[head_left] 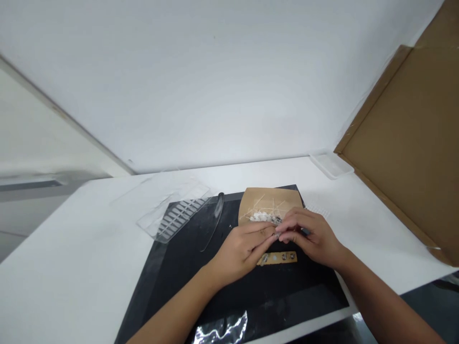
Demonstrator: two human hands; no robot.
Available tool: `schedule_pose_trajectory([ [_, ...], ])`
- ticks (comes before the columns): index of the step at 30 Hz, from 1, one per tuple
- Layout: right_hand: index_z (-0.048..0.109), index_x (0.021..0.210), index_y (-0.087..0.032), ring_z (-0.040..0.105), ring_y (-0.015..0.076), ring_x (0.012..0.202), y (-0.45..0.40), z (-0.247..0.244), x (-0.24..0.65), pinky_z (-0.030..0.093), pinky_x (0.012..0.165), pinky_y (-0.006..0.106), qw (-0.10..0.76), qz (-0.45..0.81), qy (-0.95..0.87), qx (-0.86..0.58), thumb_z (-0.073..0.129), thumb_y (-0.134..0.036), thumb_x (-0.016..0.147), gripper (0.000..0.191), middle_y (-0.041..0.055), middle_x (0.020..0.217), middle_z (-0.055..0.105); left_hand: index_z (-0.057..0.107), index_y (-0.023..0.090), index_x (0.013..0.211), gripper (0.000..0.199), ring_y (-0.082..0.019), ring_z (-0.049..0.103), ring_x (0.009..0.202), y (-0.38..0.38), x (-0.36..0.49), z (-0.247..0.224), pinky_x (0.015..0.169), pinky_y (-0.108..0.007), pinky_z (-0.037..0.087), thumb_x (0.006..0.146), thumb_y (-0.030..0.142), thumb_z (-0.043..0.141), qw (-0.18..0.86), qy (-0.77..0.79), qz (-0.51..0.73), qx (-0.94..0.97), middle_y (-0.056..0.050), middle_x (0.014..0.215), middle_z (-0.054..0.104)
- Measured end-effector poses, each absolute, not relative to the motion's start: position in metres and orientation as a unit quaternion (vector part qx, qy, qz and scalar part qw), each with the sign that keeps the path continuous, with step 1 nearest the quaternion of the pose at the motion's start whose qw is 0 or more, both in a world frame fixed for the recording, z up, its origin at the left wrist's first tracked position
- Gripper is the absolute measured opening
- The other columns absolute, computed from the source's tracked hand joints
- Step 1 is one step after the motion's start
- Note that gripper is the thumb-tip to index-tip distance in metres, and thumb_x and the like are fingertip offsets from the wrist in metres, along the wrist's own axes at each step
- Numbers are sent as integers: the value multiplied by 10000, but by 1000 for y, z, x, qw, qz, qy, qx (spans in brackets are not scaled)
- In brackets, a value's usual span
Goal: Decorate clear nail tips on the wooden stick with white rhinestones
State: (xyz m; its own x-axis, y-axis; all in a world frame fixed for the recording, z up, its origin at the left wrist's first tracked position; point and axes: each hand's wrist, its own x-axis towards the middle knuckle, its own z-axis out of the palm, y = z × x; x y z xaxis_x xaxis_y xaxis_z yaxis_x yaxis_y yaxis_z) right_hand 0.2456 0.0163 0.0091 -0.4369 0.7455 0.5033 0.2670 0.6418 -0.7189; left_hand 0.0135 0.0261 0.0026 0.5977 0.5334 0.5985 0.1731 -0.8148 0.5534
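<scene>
Meeting above a glossy black plastic mat (172, 282) on a white desk (71, 248), L hand (244, 248) and R hand (314, 237) pinched a tiny greyish piece (277, 234) btwn tan paper (251, 200) w/ white bits (261, 217) & a tan strip (278, 259) w/ shiny round parts (284, 256).

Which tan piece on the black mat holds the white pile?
The broad sheet at the back; the other is a narrow strip nearer the camera.

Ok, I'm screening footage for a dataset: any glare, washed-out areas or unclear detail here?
Head view: glare on the black mat, near side; head view: clear plastic blends into the white tabletop; head view: detail between left hand and right hand too soft to read.
</scene>
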Motion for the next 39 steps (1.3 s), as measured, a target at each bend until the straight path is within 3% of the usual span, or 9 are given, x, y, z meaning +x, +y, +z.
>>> schedule_pose_trajectory([
  [7,771,1074,-257,675,162,875,15,12,244,557,767,294,428,281,-807,-295,728,-251,1008,79,22,948,715,766,130,1140,281,-195,754,940,24,11,2,829,-320,644,1090,173,493,272,191,370,868,-111,1028,782],
  [15,771,1074,-258,666,167,871,13,11,242,553,765,304,431,281,-804,-297,719,-271,1016,79,22,931,708,741,142,1089,230,-184,686,856,26,12,2,765,-331,578,1076,149,512,226,176,382,879,-84,942,763],
  [28,740,1039,-230,648,161,844,14,7,244,545,742,308,427,265,-818,-280,719,-221,1008,38,33,938,688,698,130,1165,196,-212,716,916,23,13,-1,819,-373,636,1039,109,549,100,196,390,894,-122,1051,779],
  [35,739,1014,-229,650,163,855,14,6,244,548,758,313,400,261,-826,-299,690,-222,1026,51,34,941,692,706,138,1130,195,-216,725,914,23,15,-3,815,-375,646,1038,107,537,82,215,384,894,-114,1019,777],
  [39,768,1033,-237,649,146,816,14,8,243,544,725,290,443,262,-808,-288,738,-245,1001,44,20,906,684,700,136,1148,196,-208,721,905,23,15,-1,818,-372,639,1027,84,554,90,201,399,890,-118,1020,775],
])
